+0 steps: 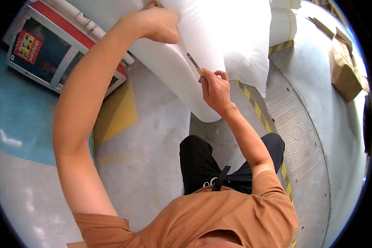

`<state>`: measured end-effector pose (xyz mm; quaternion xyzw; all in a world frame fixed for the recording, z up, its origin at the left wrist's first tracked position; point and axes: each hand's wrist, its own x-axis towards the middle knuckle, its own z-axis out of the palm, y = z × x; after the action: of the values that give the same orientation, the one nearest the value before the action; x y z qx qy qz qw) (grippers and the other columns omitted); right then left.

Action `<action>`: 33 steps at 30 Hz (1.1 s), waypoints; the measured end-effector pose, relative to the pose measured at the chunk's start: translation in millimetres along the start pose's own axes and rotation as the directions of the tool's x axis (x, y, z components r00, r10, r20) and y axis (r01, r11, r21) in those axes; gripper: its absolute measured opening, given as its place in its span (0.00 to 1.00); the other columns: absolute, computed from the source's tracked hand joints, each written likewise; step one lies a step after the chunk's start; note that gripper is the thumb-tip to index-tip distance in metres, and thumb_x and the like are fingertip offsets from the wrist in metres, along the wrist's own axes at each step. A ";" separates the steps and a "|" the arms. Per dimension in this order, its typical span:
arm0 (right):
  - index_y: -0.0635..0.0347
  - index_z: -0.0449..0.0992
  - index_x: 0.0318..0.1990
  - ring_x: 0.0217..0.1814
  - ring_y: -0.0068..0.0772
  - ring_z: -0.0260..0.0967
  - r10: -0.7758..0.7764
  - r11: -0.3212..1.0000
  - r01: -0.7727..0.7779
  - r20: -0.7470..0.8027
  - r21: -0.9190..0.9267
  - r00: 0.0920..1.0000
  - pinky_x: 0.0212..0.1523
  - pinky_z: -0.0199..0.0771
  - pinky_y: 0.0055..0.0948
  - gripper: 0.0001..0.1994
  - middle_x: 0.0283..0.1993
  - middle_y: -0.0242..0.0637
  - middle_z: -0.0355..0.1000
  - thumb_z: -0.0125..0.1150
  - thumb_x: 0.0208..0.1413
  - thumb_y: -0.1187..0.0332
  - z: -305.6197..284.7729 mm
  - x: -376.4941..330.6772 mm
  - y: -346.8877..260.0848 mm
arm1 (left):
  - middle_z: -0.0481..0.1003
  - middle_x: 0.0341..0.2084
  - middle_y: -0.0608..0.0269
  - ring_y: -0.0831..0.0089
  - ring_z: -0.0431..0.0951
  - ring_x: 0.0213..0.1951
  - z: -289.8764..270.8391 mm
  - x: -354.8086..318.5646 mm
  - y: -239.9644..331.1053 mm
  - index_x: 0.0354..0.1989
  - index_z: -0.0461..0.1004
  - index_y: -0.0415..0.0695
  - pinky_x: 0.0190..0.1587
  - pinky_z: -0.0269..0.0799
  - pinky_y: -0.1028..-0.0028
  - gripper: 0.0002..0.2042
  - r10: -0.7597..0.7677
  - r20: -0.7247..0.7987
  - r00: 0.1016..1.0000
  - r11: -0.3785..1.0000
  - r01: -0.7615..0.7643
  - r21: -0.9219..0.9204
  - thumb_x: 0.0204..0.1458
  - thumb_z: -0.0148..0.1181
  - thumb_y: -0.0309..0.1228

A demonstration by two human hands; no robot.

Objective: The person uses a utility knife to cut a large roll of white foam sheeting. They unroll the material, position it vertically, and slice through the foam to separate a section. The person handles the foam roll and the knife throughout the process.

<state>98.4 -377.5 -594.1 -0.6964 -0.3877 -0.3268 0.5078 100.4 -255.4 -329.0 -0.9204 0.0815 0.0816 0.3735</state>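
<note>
A large white foam sheet [206,33] hangs and curls down in front of me, with a rolled lower part [173,82] reaching toward the floor by my knees. At the top, my left hand [159,24] is closed on the sheet, its fingers partly hidden and slightly blurred. My right hand [217,89] grips a utility knife [193,62] with a yellowish handle. The knife's blade is out and points up and left, in front of the sheet; whether it touches the foam I cannot tell.
At the left stands a red-topped cabinet [49,49] with dark glass panels, beside a white pipe [84,22]. Yellow-black striped tape [256,107] edges a patterned metal floor cover [297,132]. A cardboard box [345,70] is at the far right. More white foam [283,25] stands behind.
</note>
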 end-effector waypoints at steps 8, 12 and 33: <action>0.56 0.74 0.42 0.55 0.32 0.66 -0.298 0.881 0.400 0.360 -0.252 0.884 0.58 0.62 0.35 0.07 0.53 0.35 0.70 0.50 0.58 0.73 -27.6 41.1 12.6 | 0.79 0.32 0.51 0.58 0.78 0.40 22.1 -48.4 33.5 0.34 0.75 0.40 0.56 0.61 0.64 0.10 -0.063 -0.220 0.973 0.987 0.094 0.132 0.45 0.57 0.30; 0.50 0.80 0.34 0.72 0.28 0.45 -0.335 0.626 0.709 0.709 -0.325 0.621 0.72 0.43 0.39 0.07 0.68 0.28 0.55 0.54 0.57 0.66 -60.5 98.6 -5.2 | 0.77 0.26 0.56 0.62 0.78 0.35 41.5 -53.1 27.6 0.33 0.73 0.43 0.45 0.69 0.66 0.10 0.068 -0.452 0.890 0.967 0.053 0.249 0.40 0.60 0.26; 0.42 0.81 0.41 0.76 0.24 0.34 0.004 -0.117 0.848 0.853 -0.517 0.521 0.75 0.28 0.40 0.11 0.70 0.22 0.53 0.66 0.48 0.60 -96.0 182.3 -43.1 | 0.76 0.28 0.53 0.58 0.77 0.33 45.6 -72.3 29.8 0.30 0.73 0.40 0.44 0.69 0.63 0.09 -0.027 -0.615 0.788 0.995 -0.041 -0.096 0.37 0.57 0.21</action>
<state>143.5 -423.8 -393.7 -0.6997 -0.4307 -0.3998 -0.4063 19.6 -238.1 -366.1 -0.9147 0.1977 -0.2167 0.2781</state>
